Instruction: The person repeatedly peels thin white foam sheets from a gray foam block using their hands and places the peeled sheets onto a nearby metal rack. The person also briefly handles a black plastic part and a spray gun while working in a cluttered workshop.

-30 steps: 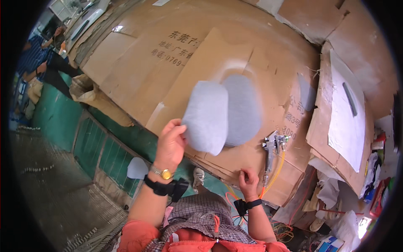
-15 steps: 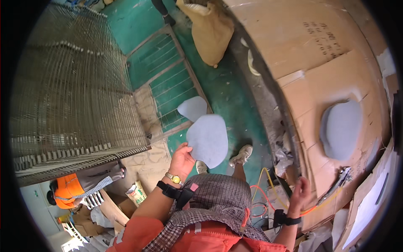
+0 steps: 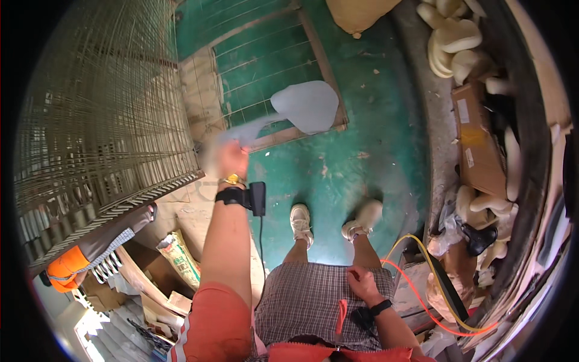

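Left hand (image 3: 226, 158) blurred — fingers apparently around a grey foam piece (image 3: 304, 107); right hand (image 3: 362, 283) empty, loosely curled on the thigh.

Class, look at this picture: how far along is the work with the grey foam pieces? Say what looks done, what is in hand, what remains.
Done: one grey foam piece lies on the green floor by the wooden frame. In hand: the left hand, blurred, grips another foam piece; the right hand rests on the thigh. Left: cream foam pieces sit heaped at the upper right.

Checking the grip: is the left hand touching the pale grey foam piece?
Cannot tell. In the head view the left hand is motion-blurred where the grey foam piece trails toward it, so neither contact nor gap shows plainly.
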Demonstrator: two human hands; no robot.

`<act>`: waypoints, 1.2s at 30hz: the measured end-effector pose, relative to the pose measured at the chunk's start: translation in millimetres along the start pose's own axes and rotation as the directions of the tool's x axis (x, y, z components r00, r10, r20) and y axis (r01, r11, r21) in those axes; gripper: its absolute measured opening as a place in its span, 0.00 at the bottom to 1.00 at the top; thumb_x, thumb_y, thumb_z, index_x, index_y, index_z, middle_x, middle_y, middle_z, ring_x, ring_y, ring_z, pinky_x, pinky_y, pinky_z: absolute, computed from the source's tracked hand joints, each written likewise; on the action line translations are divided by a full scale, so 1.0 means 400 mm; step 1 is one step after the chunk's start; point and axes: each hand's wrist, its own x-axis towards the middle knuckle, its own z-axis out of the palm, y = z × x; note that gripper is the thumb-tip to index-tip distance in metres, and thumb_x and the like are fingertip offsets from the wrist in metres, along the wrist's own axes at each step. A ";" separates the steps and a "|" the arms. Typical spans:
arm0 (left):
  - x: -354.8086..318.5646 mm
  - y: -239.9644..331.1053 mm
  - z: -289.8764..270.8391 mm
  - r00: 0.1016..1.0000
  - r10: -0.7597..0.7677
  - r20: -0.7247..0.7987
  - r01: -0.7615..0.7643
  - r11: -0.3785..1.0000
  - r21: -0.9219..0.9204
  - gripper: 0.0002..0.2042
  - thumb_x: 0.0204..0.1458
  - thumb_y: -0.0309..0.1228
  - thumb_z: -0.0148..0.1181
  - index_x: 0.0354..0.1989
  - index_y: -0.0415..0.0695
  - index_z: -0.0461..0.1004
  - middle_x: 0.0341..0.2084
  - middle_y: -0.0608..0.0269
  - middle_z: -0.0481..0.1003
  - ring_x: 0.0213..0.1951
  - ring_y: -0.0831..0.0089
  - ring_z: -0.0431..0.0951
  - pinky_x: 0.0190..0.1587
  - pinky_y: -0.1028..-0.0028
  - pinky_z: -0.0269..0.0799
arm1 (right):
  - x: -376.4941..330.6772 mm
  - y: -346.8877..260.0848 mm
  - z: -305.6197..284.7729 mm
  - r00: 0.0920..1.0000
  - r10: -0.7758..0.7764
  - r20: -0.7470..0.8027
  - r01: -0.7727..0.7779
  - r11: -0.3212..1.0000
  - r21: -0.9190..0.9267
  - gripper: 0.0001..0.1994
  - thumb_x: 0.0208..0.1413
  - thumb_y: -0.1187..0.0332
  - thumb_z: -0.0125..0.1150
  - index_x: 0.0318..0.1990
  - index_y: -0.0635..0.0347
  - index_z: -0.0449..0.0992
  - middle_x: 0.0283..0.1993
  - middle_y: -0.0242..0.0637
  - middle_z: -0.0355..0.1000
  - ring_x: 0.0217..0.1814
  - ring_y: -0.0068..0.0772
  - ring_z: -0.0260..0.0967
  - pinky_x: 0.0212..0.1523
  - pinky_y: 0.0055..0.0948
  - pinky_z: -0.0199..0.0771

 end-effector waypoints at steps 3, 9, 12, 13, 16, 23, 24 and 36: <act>0.038 0.048 0.016 0.982 0.181 0.048 -0.179 0.982 -0.055 0.09 0.47 0.16 0.49 0.37 0.41 0.67 0.36 0.60 0.71 0.41 0.63 0.71 0.45 0.61 0.67 | 0.058 0.046 0.005 0.998 0.067 -0.013 -0.067 0.998 0.010 0.07 0.49 0.73 0.58 0.37 0.64 0.75 0.27 0.41 0.73 0.28 0.28 0.72 0.32 0.25 0.72; 0.285 -0.075 -0.229 0.992 -0.055 -0.116 0.028 0.973 -0.228 0.18 0.50 0.21 0.53 0.50 0.39 0.61 0.45 0.55 0.67 0.50 0.53 0.68 0.55 0.52 0.64 | 0.156 0.074 0.015 0.997 0.049 -0.054 -0.052 0.997 -0.063 0.07 0.50 0.75 0.57 0.37 0.64 0.74 0.28 0.41 0.73 0.30 0.25 0.72 0.33 0.24 0.72; 0.319 -0.225 -0.297 0.937 -0.309 -0.165 0.268 0.935 -0.231 0.26 0.48 0.27 0.62 0.53 0.38 0.56 0.50 0.52 0.63 0.52 0.51 0.66 0.55 0.48 0.64 | 0.184 0.074 0.024 0.993 0.110 -0.043 -0.109 0.994 0.012 0.07 0.50 0.75 0.56 0.38 0.64 0.74 0.28 0.42 0.73 0.31 0.28 0.73 0.34 0.26 0.72; 0.346 -0.242 -0.373 0.906 -0.416 -0.074 0.387 0.887 -0.253 0.23 0.47 0.27 0.62 0.50 0.38 0.60 0.47 0.52 0.65 0.49 0.52 0.68 0.53 0.48 0.66 | 0.200 0.105 0.041 0.995 0.095 -0.003 -0.095 0.995 0.001 0.08 0.50 0.74 0.55 0.38 0.63 0.74 0.29 0.43 0.74 0.32 0.31 0.73 0.35 0.27 0.72; 0.274 -0.373 -0.437 0.917 -0.296 0.269 0.193 0.916 0.352 0.09 0.50 0.25 0.59 0.38 0.39 0.69 0.36 0.54 0.73 0.41 0.56 0.75 0.54 0.58 0.70 | 0.228 0.096 0.027 0.992 0.120 -0.051 -0.121 0.992 -0.029 0.08 0.48 0.72 0.56 0.38 0.61 0.74 0.30 0.45 0.73 0.32 0.42 0.73 0.34 0.35 0.72; -0.233 -0.584 -0.255 0.840 -0.529 0.119 0.360 0.708 0.608 0.07 0.53 0.28 0.56 0.39 0.42 0.71 0.31 0.63 0.74 0.37 0.67 0.75 0.45 0.70 0.72 | 0.252 0.190 -0.175 0.879 0.125 -0.460 0.000 0.965 0.263 0.04 0.52 0.73 0.55 0.34 0.62 0.74 0.26 0.35 0.71 0.27 0.24 0.69 0.30 0.25 0.70; -0.277 -0.601 -0.247 0.825 -0.552 0.124 0.355 0.675 0.647 0.08 0.54 0.30 0.56 0.39 0.42 0.71 0.30 0.64 0.74 0.36 0.68 0.75 0.44 0.70 0.72 | 0.247 0.266 -0.225 0.837 0.088 -0.541 0.036 0.976 0.215 0.05 0.53 0.72 0.54 0.35 0.62 0.74 0.26 0.33 0.71 0.27 0.23 0.69 0.30 0.25 0.71; -0.352 -0.634 -0.307 0.793 -0.609 0.006 0.394 0.521 0.757 0.13 0.55 0.38 0.56 0.42 0.42 0.72 0.29 0.66 0.74 0.33 0.70 0.75 0.40 0.71 0.71 | 0.232 0.546 -0.769 0.206 0.750 -0.629 0.247 0.582 0.775 0.14 0.55 0.61 0.56 0.41 0.61 0.67 0.31 0.38 0.70 0.19 0.29 0.69 0.19 0.24 0.70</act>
